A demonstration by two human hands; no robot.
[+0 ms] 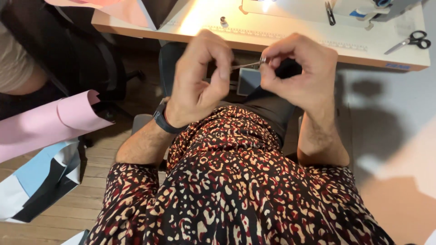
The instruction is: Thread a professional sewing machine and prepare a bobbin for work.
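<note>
A slim metal tool point(247, 65), judged light, stiff and slippery, is pinched in the closed grip of the left hand point(200, 81) and right hand point(297, 75), best held by its ends

Left hand point(200, 81) and right hand point(295, 75) pinch a thin metal tool point(247, 65) between fingertips, held over the lap. Scissors point(411, 41) lie on the white table point(281, 27); pink sheet point(50, 124) at left.

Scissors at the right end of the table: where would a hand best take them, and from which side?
By the black loop handles, from the right. The scissors lie flat, closed blades pointing left, loops near the table's right edge; a judgement only.
</note>
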